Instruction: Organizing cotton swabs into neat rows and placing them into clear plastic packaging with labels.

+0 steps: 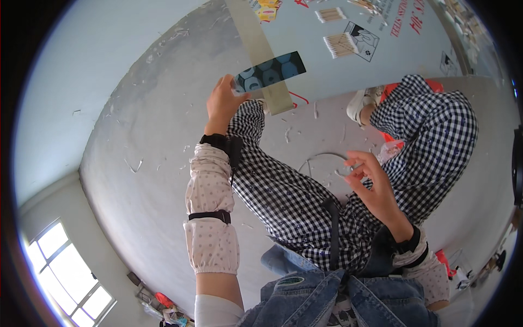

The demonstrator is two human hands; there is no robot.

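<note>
My left hand (222,103), out at the table's near left corner, grips one end of a flat, dark strip with a pattern of pale bluish round shapes (272,72). It looks like a printed packaging strip; its exact kind does not show. The strip reaches right over the taped table edge. Above my lap, my right hand (373,188) has its thumb and fingers curled together. A tiny white bit (340,173) shows at the fingertips, too small to name. Two bundles of cotton swabs, one nearer (341,45) and one farther (330,14), lie on the table.
The pale blue table top (305,43) has brown tape (256,38) along its left side. Yellow packets (267,10) lie at the far edge. More loose swabs (468,24) are at the far right. White scraps litter the grey floor (163,120). My checkered knees flank the near edge.
</note>
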